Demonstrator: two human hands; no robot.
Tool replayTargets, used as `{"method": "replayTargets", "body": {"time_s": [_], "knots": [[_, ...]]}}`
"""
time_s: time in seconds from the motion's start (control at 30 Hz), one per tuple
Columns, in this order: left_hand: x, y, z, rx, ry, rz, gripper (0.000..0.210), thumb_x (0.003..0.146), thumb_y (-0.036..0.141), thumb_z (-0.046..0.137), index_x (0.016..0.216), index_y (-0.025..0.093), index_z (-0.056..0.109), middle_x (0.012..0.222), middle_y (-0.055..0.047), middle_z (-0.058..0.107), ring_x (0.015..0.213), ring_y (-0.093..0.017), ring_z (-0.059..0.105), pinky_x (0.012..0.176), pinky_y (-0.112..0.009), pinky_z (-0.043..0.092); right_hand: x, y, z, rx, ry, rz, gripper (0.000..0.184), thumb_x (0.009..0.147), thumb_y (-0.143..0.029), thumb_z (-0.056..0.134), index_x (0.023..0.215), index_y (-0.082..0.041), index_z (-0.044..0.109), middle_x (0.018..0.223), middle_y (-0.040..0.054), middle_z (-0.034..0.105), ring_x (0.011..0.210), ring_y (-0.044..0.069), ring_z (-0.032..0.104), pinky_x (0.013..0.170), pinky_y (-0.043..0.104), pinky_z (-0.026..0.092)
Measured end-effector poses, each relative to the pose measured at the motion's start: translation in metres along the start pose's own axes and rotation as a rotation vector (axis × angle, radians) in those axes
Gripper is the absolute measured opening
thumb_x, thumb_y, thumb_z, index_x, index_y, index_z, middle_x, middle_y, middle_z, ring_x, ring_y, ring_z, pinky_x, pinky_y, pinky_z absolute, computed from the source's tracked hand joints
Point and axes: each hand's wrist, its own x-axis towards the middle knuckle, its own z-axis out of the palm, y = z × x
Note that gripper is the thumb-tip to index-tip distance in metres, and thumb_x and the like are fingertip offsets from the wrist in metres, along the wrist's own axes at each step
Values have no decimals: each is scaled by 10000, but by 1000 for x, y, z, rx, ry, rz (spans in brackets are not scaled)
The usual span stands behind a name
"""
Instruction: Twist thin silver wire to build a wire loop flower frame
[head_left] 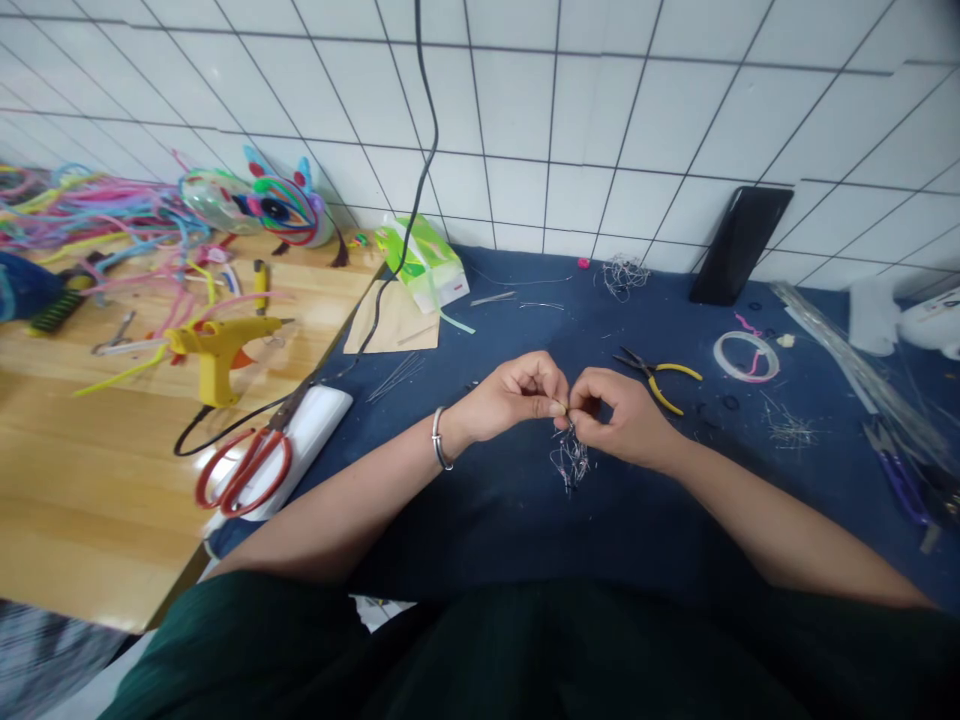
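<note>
Above the dark blue cloth, both hands meet with their fingertips pinched close together. A tangled cluster of thin silvery wire hangs just below the fingertips. My left hand, with a silver bangle at the wrist, is closed in a pinch of thumb and forefinger. Curled beside it, my right hand is pinched too, touching the top of the wire cluster. What exactly lies between the fingertips is too small to make out. Yellow-handled pliers lie just beyond my right hand.
Left, on the wooden table, are red-handled scissors, a yellow glue gun and fuzzy coloured stems. A black phone leans on the tiled wall. Right lie a clear ring coil and purple-handled pliers. A black cable hangs down.
</note>
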Motion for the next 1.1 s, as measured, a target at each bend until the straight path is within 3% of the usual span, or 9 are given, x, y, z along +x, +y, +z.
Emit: {"method": "replayTargets", "body": {"time_s": [0.23, 0.4, 0.53, 0.77, 1.1], "knots": [[2, -2, -5, -45, 125, -38, 297, 733, 166, 732, 754, 147, 437, 740, 25, 593, 653, -106, 654, 616, -229, 515, 7, -1, -12, 40, 15, 13, 105, 707, -88, 562, 675, -185, 539, 681, -19, 536, 620, 98, 491, 605, 243, 414], [3, 1, -8, -41, 145, -3, 273, 756, 165, 708, 751, 155, 435, 768, 19, 595, 654, -107, 654, 624, -241, 514, 14, 6, -17, -19, -25, 38, 73, 827, -229, 575, 833, -202, 643, 812, 8, 616, 701, 110, 533, 640, 252, 422], [4, 3, -7, 50, 162, 47, 239, 772, 156, 692, 761, 154, 453, 778, 10, 596, 665, -97, 644, 632, -233, 498, 18, 7, -13, -11, -44, 40, 100, 837, -272, 594, 882, -210, 658, 881, 21, 642, 777, 126, 562, 689, 261, 434], [3, 1, -2, 173, 264, 96, 181, 802, 179, 659, 776, 156, 481, 774, 4, 587, 661, -72, 588, 616, -215, 463, 10, 14, 1, 181, -33, 181, 277, 801, -355, 639, 1040, -222, 599, 920, 23, 647, 686, 108, 560, 616, 250, 450], [0, -8, 18, 491, 521, 202, 163, 824, 138, 600, 771, 179, 451, 797, 2, 582, 705, -81, 568, 650, -226, 478, 8, 12, 7, 132, 92, 197, 76, 779, -215, 597, 834, -212, 545, 750, -22, 565, 595, 77, 480, 549, 218, 399]]}}
